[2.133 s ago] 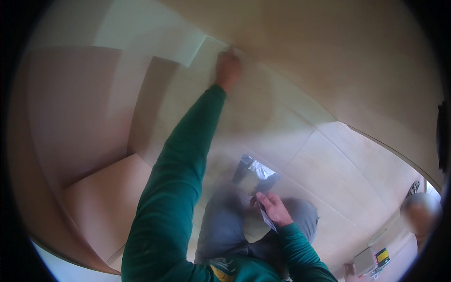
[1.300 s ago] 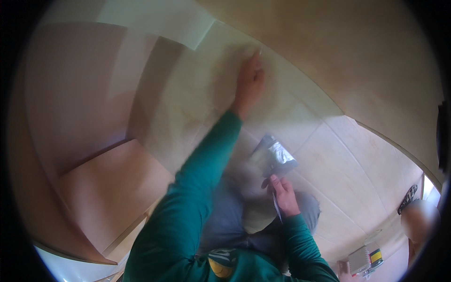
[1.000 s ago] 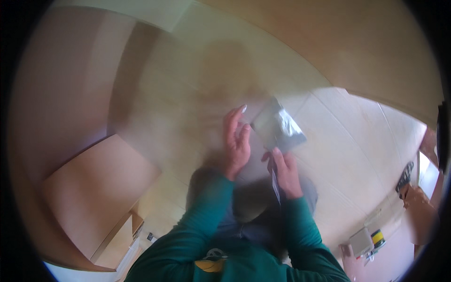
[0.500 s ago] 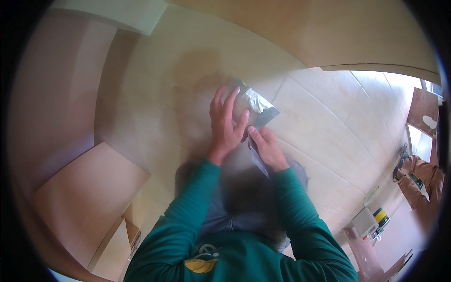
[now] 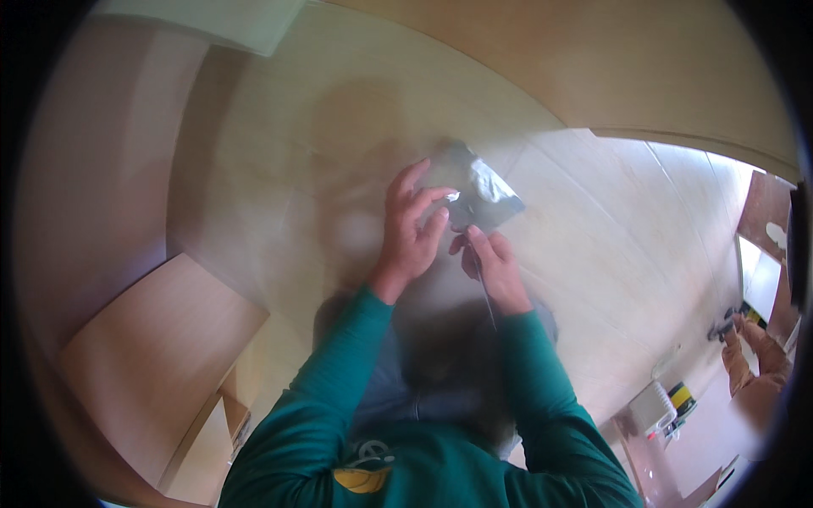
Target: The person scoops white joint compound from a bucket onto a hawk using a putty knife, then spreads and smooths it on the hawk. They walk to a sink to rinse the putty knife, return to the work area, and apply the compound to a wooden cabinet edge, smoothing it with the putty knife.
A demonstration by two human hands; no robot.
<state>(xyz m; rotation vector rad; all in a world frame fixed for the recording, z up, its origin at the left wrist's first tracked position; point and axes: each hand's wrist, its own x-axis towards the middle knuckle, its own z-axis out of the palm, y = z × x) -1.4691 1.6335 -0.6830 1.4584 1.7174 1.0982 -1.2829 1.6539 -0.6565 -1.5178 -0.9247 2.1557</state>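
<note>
A flat silver foil-like packet (image 5: 493, 184) with dark, dull parts shows just beyond my hands; whether it rests on the floor or is held up I cannot tell. My left hand (image 5: 411, 233) is at its near left side, with thumb and fingers apart. A small bright shiny bit (image 5: 453, 196) shows at the index fingertip. My right hand (image 5: 498, 269) is closed, thumb against bent fingers, on a thin flat sheet (image 5: 487, 295) seen nearly edge-on and hanging toward my lap. The sheet's kind is not clear.
Pale floor tiles (image 5: 610, 245) spread around me. A wooden panel (image 5: 161, 330) stands at left, and a large wooden surface (image 5: 660, 68) at upper right. At right are a white box (image 5: 652, 408), a yellow-and-dark roll (image 5: 680, 395) and another person's brown-trousered legs (image 5: 754, 364).
The packet has shifted slightly right. My left index finger has bent inward across its near side. My right hand has moved a little right and down, and its sheet has turned edge-on.
</note>
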